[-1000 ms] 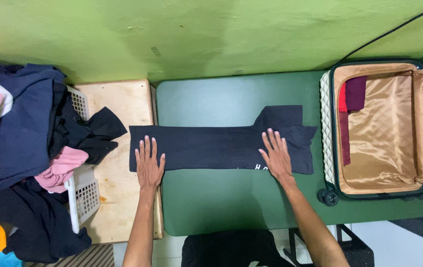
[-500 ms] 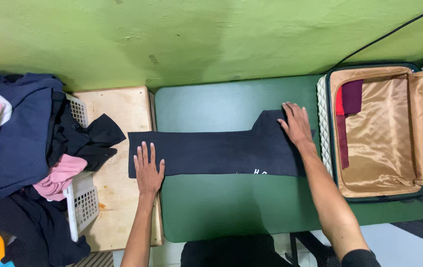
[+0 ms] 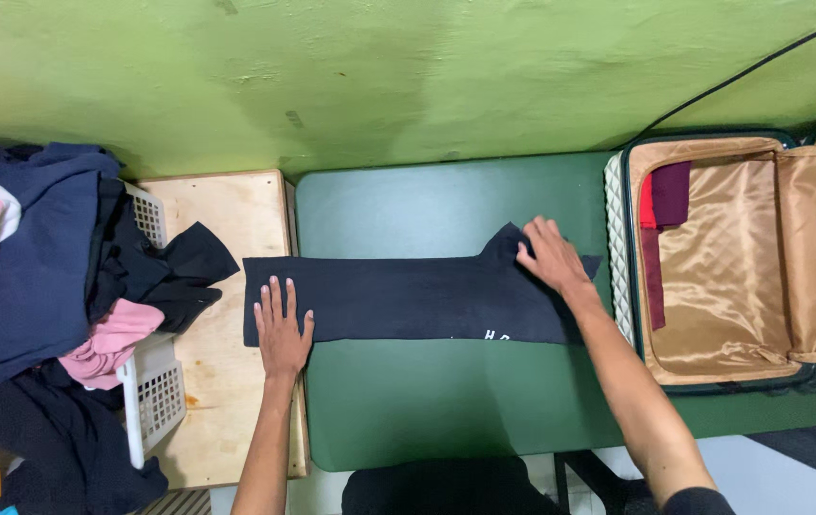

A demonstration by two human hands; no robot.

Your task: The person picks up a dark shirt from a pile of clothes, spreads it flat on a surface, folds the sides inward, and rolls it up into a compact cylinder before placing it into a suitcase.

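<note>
Hands first, nearest me: I see my left hand (image 3: 283,330) lying flat and open, fingers spread, pressing the left end of the dark folded shirt (image 3: 408,298) where it overlaps the wooden board (image 3: 231,210). My right hand (image 3: 551,257) rests on the shirt's right end, fingers bent over the sleeve corner; I cannot tell whether they pinch the cloth or only press it. The shirt lies stretched in a long band across the green table (image 3: 408,401), its left end on the board, its right end just beside the open suitcase (image 3: 761,277). Left of the board, a white laundry basket (image 3: 155,391) holds heaped dark and pink clothes (image 3: 55,267). Beyond everything stands the green wall (image 3: 379,67).
</note>
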